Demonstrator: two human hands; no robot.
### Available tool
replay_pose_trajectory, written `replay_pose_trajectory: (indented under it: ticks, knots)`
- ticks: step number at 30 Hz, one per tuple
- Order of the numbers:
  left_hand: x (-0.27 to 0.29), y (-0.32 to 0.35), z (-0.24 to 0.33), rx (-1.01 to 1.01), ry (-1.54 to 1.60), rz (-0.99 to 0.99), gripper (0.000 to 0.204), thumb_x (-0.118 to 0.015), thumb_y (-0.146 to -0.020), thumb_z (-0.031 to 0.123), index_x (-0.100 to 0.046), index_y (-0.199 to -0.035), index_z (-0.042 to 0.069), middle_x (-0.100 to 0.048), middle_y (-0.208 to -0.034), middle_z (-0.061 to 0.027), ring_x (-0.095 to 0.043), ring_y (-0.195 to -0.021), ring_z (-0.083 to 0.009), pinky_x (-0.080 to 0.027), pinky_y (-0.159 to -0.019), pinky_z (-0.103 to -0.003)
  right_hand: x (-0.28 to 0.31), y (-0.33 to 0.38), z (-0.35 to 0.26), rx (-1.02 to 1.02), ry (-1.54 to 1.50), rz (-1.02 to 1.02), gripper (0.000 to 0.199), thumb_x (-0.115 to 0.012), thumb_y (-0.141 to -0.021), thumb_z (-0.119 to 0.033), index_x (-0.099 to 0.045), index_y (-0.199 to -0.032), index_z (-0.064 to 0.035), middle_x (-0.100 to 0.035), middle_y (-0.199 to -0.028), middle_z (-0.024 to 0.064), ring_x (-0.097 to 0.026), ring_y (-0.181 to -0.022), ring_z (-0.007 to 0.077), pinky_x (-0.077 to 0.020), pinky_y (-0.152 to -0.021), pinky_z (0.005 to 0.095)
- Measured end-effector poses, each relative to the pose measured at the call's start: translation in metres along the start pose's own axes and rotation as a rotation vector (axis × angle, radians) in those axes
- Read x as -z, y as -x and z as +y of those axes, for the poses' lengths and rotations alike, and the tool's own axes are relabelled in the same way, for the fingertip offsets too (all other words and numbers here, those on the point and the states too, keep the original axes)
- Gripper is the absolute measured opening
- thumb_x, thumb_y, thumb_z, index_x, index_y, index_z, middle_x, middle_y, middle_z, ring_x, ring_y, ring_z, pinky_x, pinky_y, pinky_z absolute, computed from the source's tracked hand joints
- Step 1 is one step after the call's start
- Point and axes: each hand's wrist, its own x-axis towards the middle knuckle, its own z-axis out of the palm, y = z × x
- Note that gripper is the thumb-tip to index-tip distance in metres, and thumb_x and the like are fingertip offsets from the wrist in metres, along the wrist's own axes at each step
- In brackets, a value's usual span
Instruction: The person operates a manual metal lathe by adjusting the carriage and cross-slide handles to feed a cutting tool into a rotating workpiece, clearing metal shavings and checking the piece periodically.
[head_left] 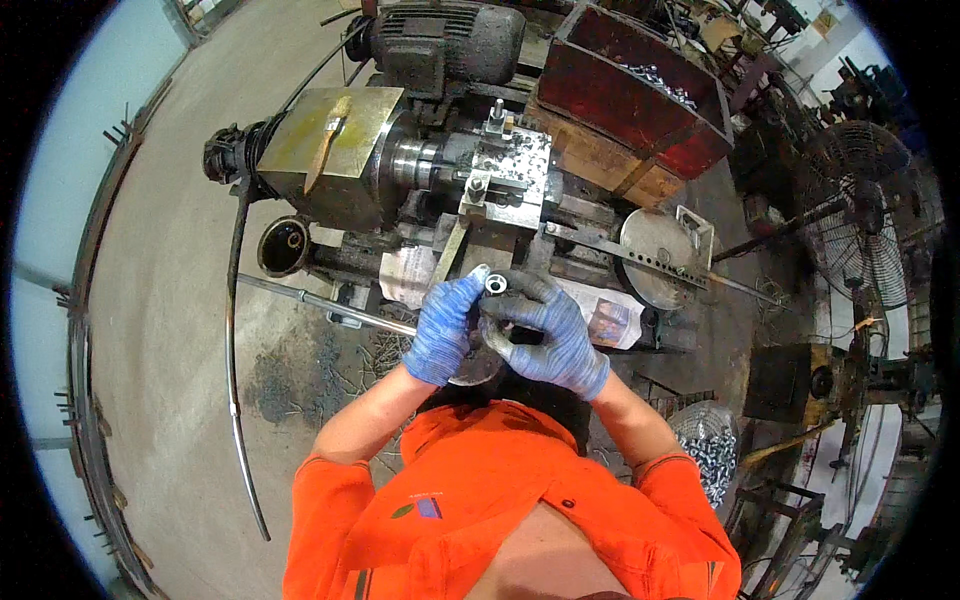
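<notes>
Ring point(495, 285) before lathe point(522, 165), brush point(323, 152) on headstock point(345, 203), fan point(866, 205) right

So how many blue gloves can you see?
2: one glove on the left hand, the other glove on the right hand, both near the small metal ring.

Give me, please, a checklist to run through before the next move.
1. Small silver ring-shaped metal part held between blue-gloved left hand and blue-gloved right hand: ok.
2. Cylindrical silver metal spindle stopped: cannot tell from one picture.
3. Rectangular silver metal tool slide clean: not ok, dark specks partly cover it.
4. Wooden-handled brush off the machine: not ok, it lies on the yellowish metal cover.
5. Orange fabric sleeves clear of the spindle: ok, both end near the elbows.
</notes>
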Motion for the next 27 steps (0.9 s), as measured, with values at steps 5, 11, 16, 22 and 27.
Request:
replay_pose_trajectory:
  ticks: [5, 11, 16, 22, 27]
  knots:
    - [-0.003, -0.001, 0.0, 0.005, -0.018, 0.007, 0.028, -0.048, -0.092, 0.029, -0.061, -0.094, 0.004, -0.062, -0.084, -0.0031, -0.058, -0.073, -0.0109, -0.048, -0.065, -0.025, 0.001, 0.002, 0.001, -0.049, 0.016, -0.008, 0.033, -0.07, -0.067, -0.03, -0.066, -0.095, -0.0136, -0.057, -0.108, 0.0138, -0.053, -0.098, 0.0341, -0.0422, -0.084, 0.0418]
    - [0.008, -0.006, -0.012, -0.021, -0.117, 0.02, 0.027, -0.047, -0.092, 0.027, -0.061, -0.094, 0.004, -0.062, -0.081, -0.0034, -0.058, -0.071, -0.0111, -0.048, -0.064, -0.025, 0.0, 0.004, 0.002, -0.05, 0.047, 0.03, 0.033, -0.07, -0.067, -0.031, -0.066, -0.095, -0.0132, -0.058, -0.104, 0.0142, -0.054, -0.096, 0.0342, -0.0427, -0.082, 0.042]
    - [-0.009, -0.004, -0.005, -0.006, 0.045, 0.042, 0.038, -0.05, -0.09, 0.035, -0.062, -0.072, 0.005, -0.056, -0.053, -0.0023, -0.048, -0.043, -0.008, -0.038, -0.044, -0.021, 0.013, -0.002, 0.003, 0.016, 0.096, 0.075, 0.032, -0.072, -0.066, -0.025, -0.066, -0.094, -0.0127, -0.058, -0.102, 0.0125, -0.054, -0.095, 0.0319, -0.0436, -0.082, 0.0411]
    - [0.048, 0.006, 0.009, -0.005, 0.048, 0.098, 0.033, -0.053, -0.087, 0.032, -0.062, -0.078, 0.001, -0.061, -0.063, -0.0092, -0.059, -0.053, -0.0194, -0.05, -0.052, -0.03, 0.078, -0.03, 0.023, 0.011, 0.283, 0.123, 0.027, -0.072, -0.067, -0.024, -0.067, -0.09, -0.0111, -0.059, -0.1, 0.0114, -0.055, -0.096, 0.0298, -0.0434, -0.085, 0.0387]
    - [0.079, 0.015, 0.029, -0.139, -0.034, 0.276, 0.029, -0.057, -0.085, 0.029, -0.062, -0.076, 0.002, -0.061, -0.061, -0.0066, -0.058, -0.053, -0.0151, -0.047, -0.051, -0.026, 0.161, -0.088, 0.072, -0.009, 0.571, 0.34, 0.023, -0.07, -0.072, -0.024, -0.068, -0.085, -0.0051, -0.065, -0.091, 0.012, -0.06, -0.088, 0.0279, -0.0466, -0.081, 0.0359]
